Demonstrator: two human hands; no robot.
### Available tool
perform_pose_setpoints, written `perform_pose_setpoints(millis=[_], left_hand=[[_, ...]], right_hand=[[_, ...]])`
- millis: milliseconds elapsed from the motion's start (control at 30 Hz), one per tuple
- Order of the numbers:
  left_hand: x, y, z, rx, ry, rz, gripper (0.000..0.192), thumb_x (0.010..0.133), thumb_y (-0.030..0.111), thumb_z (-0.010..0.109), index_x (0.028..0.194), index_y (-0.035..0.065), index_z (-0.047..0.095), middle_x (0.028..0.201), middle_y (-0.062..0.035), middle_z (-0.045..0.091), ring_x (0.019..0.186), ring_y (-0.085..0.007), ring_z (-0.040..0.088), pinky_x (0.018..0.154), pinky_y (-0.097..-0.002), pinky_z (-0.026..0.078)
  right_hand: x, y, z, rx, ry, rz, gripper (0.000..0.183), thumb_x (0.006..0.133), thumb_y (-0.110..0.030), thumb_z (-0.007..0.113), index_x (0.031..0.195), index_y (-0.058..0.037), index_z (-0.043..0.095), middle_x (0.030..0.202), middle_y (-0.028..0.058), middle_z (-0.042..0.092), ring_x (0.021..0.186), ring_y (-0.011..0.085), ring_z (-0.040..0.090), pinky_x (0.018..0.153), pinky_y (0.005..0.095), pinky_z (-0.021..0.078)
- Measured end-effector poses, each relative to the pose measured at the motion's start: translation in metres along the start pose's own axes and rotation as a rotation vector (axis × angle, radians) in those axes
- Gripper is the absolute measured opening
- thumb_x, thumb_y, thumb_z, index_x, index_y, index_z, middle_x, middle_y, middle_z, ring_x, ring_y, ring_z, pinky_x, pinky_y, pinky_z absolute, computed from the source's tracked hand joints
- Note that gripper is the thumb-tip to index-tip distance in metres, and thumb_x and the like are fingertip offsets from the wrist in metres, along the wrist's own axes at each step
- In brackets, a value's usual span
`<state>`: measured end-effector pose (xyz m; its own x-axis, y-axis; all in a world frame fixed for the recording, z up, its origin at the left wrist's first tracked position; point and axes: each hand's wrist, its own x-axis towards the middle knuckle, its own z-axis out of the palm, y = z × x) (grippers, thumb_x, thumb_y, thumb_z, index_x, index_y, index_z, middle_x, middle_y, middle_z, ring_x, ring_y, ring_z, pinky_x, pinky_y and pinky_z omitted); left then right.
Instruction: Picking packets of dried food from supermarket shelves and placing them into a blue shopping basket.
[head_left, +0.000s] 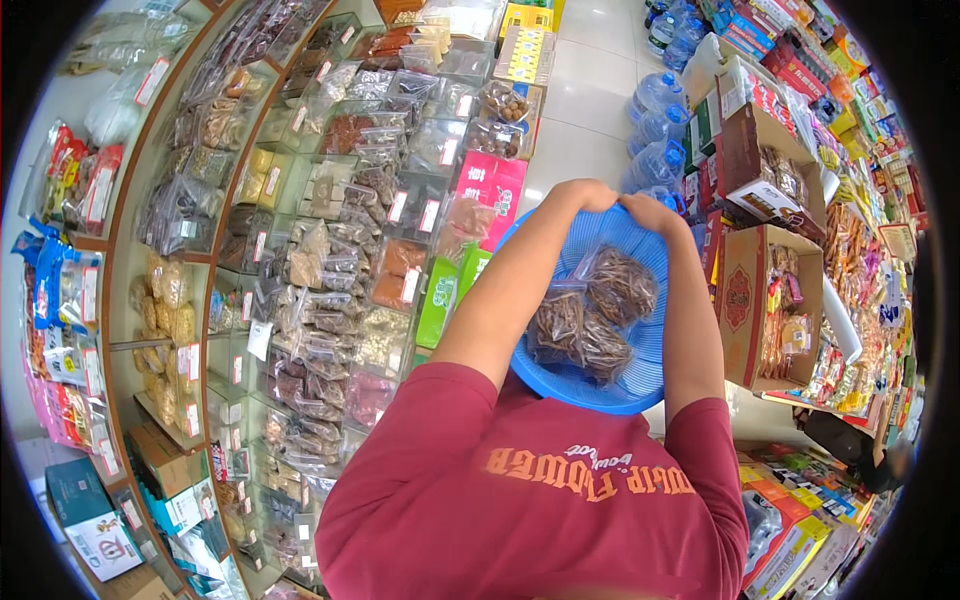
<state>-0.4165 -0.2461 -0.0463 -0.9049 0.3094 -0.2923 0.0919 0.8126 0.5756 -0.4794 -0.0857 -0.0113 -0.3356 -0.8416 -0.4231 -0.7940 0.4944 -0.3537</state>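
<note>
A round blue plastic basket (641, 360) is held in front of my chest, its near rim close to my maroon shirt. My left hand (589, 196) grips the far rim, with the forearm passing over the basket's left side. Beside it, my right hand (651, 213) holds the same rim, and the two hands almost touch. Clear plastic bags of brown dried strips lie inside: one bag (621, 285) towards the right, others (562, 322) nearer the left and front. What the strips are, I cannot tell. The fingers are partly hidden behind the rim.
To the left, glass-fronted bins (322, 262) hold bagged dried foods beside wooden-edged shelves (217, 225). Large water bottles (656, 161) line the tiled aisle (589, 82). On the right are open cartons (750, 300) and packaged snacks (847, 262). Another person (844, 446) is at the lower right.
</note>
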Motion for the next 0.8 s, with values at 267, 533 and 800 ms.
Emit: perform_pose_setpoints(millis=[267, 533, 800], left_hand=[[0.004, -0.061, -0.041, -0.073, -0.002, -0.208, 0.040, 0.091, 0.026, 0.035, 0.112, 0.0042, 0.062, 0.118, -0.0238, 0.057, 0.109, -0.0374, 0.056, 0.093, -0.0437, 0.043], [0.031, -0.114, -0.124, -0.085, 0.190, -0.345, 0.042, 0.093, 0.026, 0.030, 0.112, 0.0035, 0.061, 0.117, -0.0258, 0.057, 0.110, -0.0398, 0.055, 0.095, -0.0439, 0.042], [0.107, -0.117, -0.184, -0.061, 0.188, -0.390, 0.044, 0.092, 0.026, 0.031, 0.110, -0.0008, 0.061, 0.115, -0.0272, 0.057, 0.109, -0.0400, 0.055, 0.094, -0.0444, 0.042]], right_hand=[[0.093, 0.011, -0.024, 0.022, -0.085, -0.075, 0.037, 0.093, -0.022, 0.035, 0.114, -0.0026, 0.059, 0.111, 0.0254, 0.060, 0.104, 0.0390, 0.057, 0.093, 0.0447, 0.0434], [0.175, 0.009, -0.123, 0.148, -0.065, -0.059, 0.050, 0.095, -0.038, 0.029, 0.118, -0.0036, 0.059, 0.123, 0.0263, 0.054, 0.116, 0.0391, 0.051, 0.101, 0.0440, 0.0364], [0.219, 0.085, -0.183, 0.211, -0.082, -0.096, 0.055, 0.092, -0.041, 0.033, 0.115, 0.0012, 0.059, 0.122, 0.0271, 0.054, 0.113, 0.0414, 0.052, 0.097, 0.0433, 0.0382]])
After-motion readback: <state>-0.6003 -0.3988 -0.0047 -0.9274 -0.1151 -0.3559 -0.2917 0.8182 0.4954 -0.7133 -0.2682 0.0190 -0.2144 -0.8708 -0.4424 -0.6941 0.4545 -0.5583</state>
